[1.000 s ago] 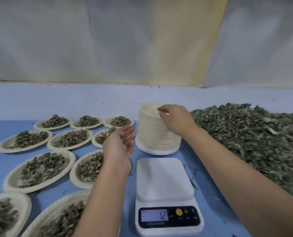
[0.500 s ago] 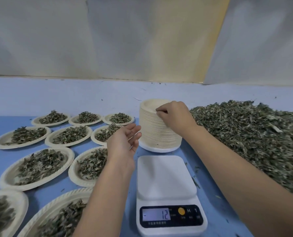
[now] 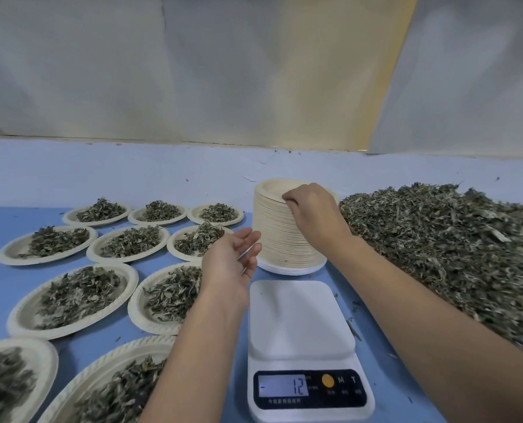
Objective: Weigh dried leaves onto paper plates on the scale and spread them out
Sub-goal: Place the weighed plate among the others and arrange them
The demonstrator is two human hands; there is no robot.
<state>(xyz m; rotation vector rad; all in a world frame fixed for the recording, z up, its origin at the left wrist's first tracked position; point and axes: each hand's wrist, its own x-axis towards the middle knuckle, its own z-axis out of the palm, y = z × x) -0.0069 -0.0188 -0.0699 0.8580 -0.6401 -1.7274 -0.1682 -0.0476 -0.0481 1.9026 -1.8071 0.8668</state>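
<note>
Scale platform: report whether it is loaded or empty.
Empty. The scale platform shows bare white, with no plate on it; its display is lit.

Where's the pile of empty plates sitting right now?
In the head view, the tall stack of beige paper plates stands just behind the white digital scale, left of the big heap of dried green leaves. The right hand grips its top.

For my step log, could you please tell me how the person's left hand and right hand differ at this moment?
The right hand is curled, pinching the top rim of the tall stack of beige paper plates; the left hand is open and relaxed, holding nothing. The right hand sits at the stack's top; the left hand hovers lower, beside the stack. Both are bare and reach beyond the white digital scale.
</note>
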